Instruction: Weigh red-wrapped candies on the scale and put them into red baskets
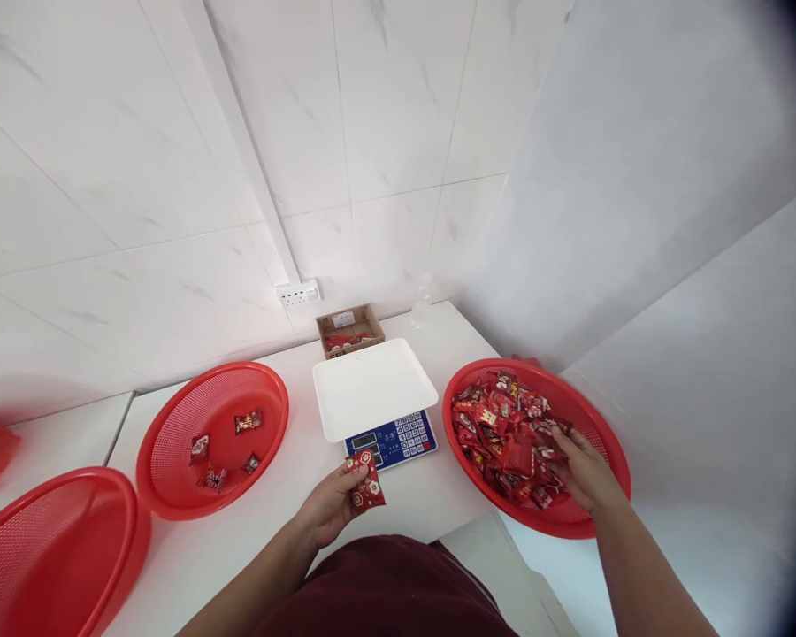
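Note:
In front of my body, my left hand [332, 504] is closed on a small red packet [366, 482] printed with pale flowers. On the right, my right hand [585, 464] reaches into a red plastic basket [607, 416] heaped with small red wrapped packets [497, 425]. Its fingers are curled on a wrapped packet [549, 433] at the right side of the heap, and partly hide it. Between the hands stands a digital scale [415, 440] with a blue keypad. Nothing lies on its white tray [375, 389].
A red basket [147, 442] on the left holds several wrapped packets. Another red basket [123, 504] stands nearer, at lower left. Behind the scale are a small cardboard box [376, 326] with red packets and a clear bottle [424, 305]. A wall socket [298, 293] is above the white table [252, 540].

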The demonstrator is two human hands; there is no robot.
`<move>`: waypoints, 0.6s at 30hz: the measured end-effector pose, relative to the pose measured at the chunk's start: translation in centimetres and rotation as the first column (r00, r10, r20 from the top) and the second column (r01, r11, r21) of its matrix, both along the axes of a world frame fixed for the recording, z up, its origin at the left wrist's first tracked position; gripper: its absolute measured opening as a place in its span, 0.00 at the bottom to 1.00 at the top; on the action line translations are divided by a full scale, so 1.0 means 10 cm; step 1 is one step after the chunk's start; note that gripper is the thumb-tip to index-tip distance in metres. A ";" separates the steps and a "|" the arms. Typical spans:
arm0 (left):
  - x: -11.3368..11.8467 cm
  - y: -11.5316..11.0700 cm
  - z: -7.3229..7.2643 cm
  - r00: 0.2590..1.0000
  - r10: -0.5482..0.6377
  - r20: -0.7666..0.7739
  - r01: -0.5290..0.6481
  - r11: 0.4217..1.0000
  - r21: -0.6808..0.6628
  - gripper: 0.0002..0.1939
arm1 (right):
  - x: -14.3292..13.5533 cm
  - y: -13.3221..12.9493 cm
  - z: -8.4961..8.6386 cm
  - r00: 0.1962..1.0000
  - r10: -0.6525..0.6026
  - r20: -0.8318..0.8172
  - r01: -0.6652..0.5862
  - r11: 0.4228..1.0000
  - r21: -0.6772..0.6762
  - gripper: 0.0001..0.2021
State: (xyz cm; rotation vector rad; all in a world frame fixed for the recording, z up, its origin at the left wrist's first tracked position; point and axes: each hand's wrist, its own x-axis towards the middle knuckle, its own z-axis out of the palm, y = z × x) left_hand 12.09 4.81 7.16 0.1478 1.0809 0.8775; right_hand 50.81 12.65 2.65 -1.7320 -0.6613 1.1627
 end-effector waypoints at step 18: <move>0.05 -0.03 -0.02 1.000 -0.027 0.011 0.026 1.000 0.006 0.13 | -0.42 -0.16 -0.36 0.510 0.470 0.720 -0.127 0.869 -0.478 0.33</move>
